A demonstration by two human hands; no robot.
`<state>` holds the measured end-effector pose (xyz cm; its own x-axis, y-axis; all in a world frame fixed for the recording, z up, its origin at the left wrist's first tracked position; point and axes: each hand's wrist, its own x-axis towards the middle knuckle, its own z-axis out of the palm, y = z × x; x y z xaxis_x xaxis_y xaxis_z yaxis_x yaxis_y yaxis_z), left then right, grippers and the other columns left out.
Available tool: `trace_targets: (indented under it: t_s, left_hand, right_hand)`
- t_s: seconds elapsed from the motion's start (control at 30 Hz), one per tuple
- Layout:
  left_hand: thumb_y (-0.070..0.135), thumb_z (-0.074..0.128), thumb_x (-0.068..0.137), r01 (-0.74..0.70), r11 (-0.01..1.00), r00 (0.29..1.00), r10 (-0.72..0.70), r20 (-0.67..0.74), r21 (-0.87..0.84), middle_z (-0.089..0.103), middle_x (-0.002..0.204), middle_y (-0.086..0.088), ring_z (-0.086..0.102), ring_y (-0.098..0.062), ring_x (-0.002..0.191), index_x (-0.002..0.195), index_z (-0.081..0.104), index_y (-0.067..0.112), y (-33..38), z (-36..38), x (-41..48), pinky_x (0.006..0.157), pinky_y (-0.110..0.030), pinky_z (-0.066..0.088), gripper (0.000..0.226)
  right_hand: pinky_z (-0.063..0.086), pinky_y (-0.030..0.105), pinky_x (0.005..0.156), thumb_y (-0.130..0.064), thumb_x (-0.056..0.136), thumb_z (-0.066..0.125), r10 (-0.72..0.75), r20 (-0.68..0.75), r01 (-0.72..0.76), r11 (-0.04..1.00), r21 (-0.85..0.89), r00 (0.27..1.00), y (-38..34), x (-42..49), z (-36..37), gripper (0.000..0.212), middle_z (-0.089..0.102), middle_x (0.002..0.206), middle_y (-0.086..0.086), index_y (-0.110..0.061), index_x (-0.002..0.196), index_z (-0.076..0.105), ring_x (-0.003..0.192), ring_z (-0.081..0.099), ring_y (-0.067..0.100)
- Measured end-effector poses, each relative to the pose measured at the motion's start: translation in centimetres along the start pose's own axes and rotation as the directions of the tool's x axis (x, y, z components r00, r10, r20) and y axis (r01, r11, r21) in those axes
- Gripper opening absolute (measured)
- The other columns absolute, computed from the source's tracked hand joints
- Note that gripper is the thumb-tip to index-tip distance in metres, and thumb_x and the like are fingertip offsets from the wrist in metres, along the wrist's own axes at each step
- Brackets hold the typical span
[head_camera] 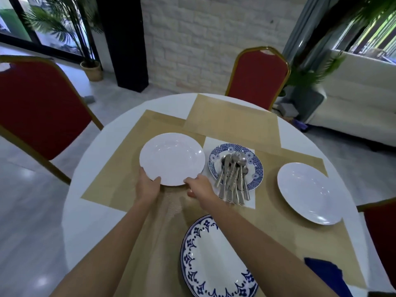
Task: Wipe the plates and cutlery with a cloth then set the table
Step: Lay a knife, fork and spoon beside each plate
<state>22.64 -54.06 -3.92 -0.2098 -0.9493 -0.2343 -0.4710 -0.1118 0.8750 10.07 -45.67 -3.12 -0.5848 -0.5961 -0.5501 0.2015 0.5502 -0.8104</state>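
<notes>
Head view: both arms outstretched; left hand point(147, 185) and right hand point(198, 186) grip white plate point(172, 158) near edge.

A dining room, perhaps in a home or small function venue. A round white table point(90, 151) with tan placemats point(120, 168) fills the centre of the frame. Red padded banquet chairs point(257, 76) with gold frames surround it. A pale brick wall point(203, 39), potted palms point(64, 28) upper left, and a white sofa point(353, 93) at right.
</notes>
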Motion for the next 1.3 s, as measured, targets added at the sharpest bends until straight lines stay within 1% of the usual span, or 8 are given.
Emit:
trace_targets:
  t_s: [0.2, 0.4, 0.57, 0.7, 0.8, 0.97, 1.13, 1.3]
  left_hand:
    - [0.003, 0.055, 0.087, 0.011, 0.999, 0.998, -0.014, -0.069, -0.04, 0.052, 0.135, -0.01, 0.049, -0.033, 0.121, 0.143, 0.032, 0.017, -0.4, -1.1, 2.4, 0.095, -0.04, 0.043, 0.062]
    - [0.007, 0.054, 0.087, 0.074, 0.997, 0.989, -0.069, -0.129, 0.038, 0.045, 0.14, -0.015, 0.045, -0.039, 0.125, 0.146, 0.025, 0.013, -1.1, -2.1, 3.7, 0.099, -0.049, 0.042, 0.066]
    - [0.002, 0.049, 0.091, -0.151, 0.955, 0.94, 0.219, -0.261, 0.256, 0.029, 0.15, -0.012, 0.029, -0.03, 0.137, 0.141, 0.038, 0.01, 1.5, 0.6, 1.5, 0.107, -0.044, 0.033, 0.052]
    - [0.0, 0.045, 0.093, -0.344, 0.93, 0.938, 0.347, 0.001, 0.129, 0.051, 0.134, -0.004, 0.045, -0.019, 0.125, 0.127, 0.053, 0.016, 3.4, 4.7, -0.3, 0.097, -0.026, 0.036, 0.039]
    - [0.003, 0.045, 0.094, -0.309, 0.945, 0.937, 0.284, 0.204, 0.105, 0.055, 0.131, -0.008, 0.054, -0.023, 0.117, 0.131, 0.051, 0.012, 4.3, 8.1, -0.6, 0.095, -0.028, 0.041, 0.038]
    - [0.018, 0.048, 0.097, -0.069, 0.996, 0.879, 0.031, 0.475, 0.063, 0.056, 0.129, -0.009, 0.06, -0.028, 0.108, 0.142, 0.034, 0.009, 5.0, 13.0, -0.8, 0.092, -0.038, 0.05, 0.047]
    - [0.011, 0.047, 0.092, -0.066, 0.996, 0.931, 0.041, 0.362, 0.057, 0.065, 0.101, -0.009, 0.06, -0.027, 0.092, 0.109, 0.056, 0.009, 5.7, 16.0, -0.3, 0.07, -0.031, 0.043, 0.02]
    - [0.003, 0.048, 0.089, -0.022, 1.0, 0.938, 0.019, 0.347, 0.005, 0.067, 0.098, -0.009, 0.063, -0.028, 0.091, 0.106, 0.057, 0.011, 5.5, 16.4, 0.3, 0.078, -0.038, 0.051, 0.02]
  right_hand:
    - [0.045, 0.031, 0.065, -0.018, 0.081, 0.062, -0.002, 0.013, 0.003, 0.997, -0.083, 1.0, -1.7, 1.0, 1.7, 0.026, 0.054, 0.085, 0.005, -0.009, 0.105, 0.056, 0.071, 0.051, 0.017]
    - [0.053, 0.036, 0.078, -0.023, 0.084, 0.061, -0.011, 0.089, 0.024, 0.989, -0.144, 0.996, -3.2, 1.2, 2.3, 0.033, 0.056, 0.095, 0.003, -0.01, 0.114, 0.059, 0.08, 0.054, 0.019]
    - [0.048, 0.029, 0.081, -0.016, 0.092, 0.052, -0.24, -0.219, 0.188, 0.954, -0.235, 0.946, -4.1, 1.0, -3.7, 0.039, 0.062, 0.122, 0.005, -0.012, 0.131, 0.056, 0.097, 0.06, 0.02]
    - [0.045, 0.025, 0.062, -0.018, 0.094, 0.048, -0.275, -0.456, 0.085, 0.915, -0.395, 0.846, -2.0, 1.3, -11.6, 0.028, 0.062, 0.085, 0.009, -0.009, 0.115, 0.063, 0.07, 0.058, 0.021]
    - [0.05, 0.036, 0.084, -0.023, 0.085, 0.05, -0.182, -0.476, -0.065, 0.887, -0.457, 0.86, 0.8, 2.5, -15.6, 0.04, 0.061, 0.112, 0.012, -0.008, 0.122, 0.056, 0.095, 0.059, 0.03]
    - [0.049, 0.036, 0.084, -0.013, 0.083, 0.051, -0.075, -0.428, -0.029, 0.973, -0.231, 0.901, 2.9, 3.1, -17.0, 0.039, 0.06, 0.113, 0.01, -0.012, 0.122, 0.048, 0.1, 0.059, 0.03]
    - [0.059, 0.047, 0.077, -0.015, 0.084, 0.051, 0.045, -0.393, -0.008, 0.995, 0.097, 0.919, 4.0, 4.9, -18.0, 0.032, 0.067, 0.102, 0.003, -0.032, 0.112, 0.053, 0.088, 0.066, 0.024]
    - [0.058, 0.049, 0.079, -0.02, 0.076, 0.054, 0.031, -0.37, 0.043, 0.981, 0.19, 0.929, 4.4, 5.7, -18.7, 0.04, 0.068, 0.109, 0.001, -0.041, 0.111, 0.052, 0.094, 0.067, 0.026]
